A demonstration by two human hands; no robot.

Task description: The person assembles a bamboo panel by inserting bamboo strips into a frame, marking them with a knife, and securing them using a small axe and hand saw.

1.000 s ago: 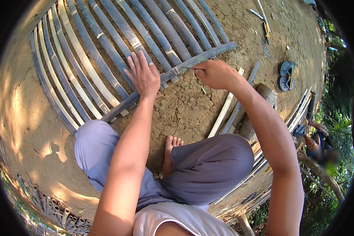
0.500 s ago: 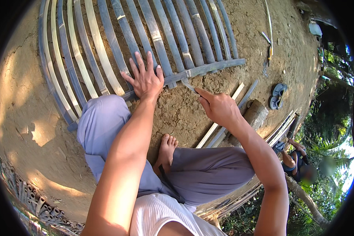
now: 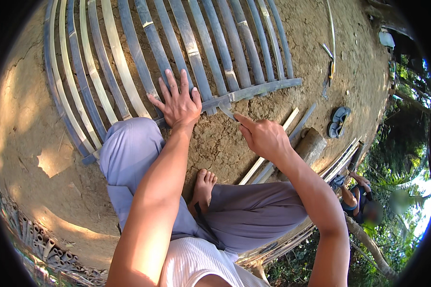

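Note:
A panel of bamboo slats, some dark and some pale, lies on the ground with a crosspiece along its near end. My left hand is spread flat over the slats just beyond the crosspiece, fingers apart and pointing away from me. Just right of it, my right hand is closed round a knife, its index finger stretched toward the blade. The curved blade reaches the near edge of the crosspiece, close to the slat ends. My fist hides the handle.
My bare foot rests below the panel. To the right lie loose bamboo strips, a cut log and a pair of dark sandals. Farther right sits another person. Cut bamboo tubes are piled at the lower left.
The knife blade and my right hand have shifted slightly left and toward me along the crosspiece. My left hand stays pressed on the slats. The whole view has moved a little.

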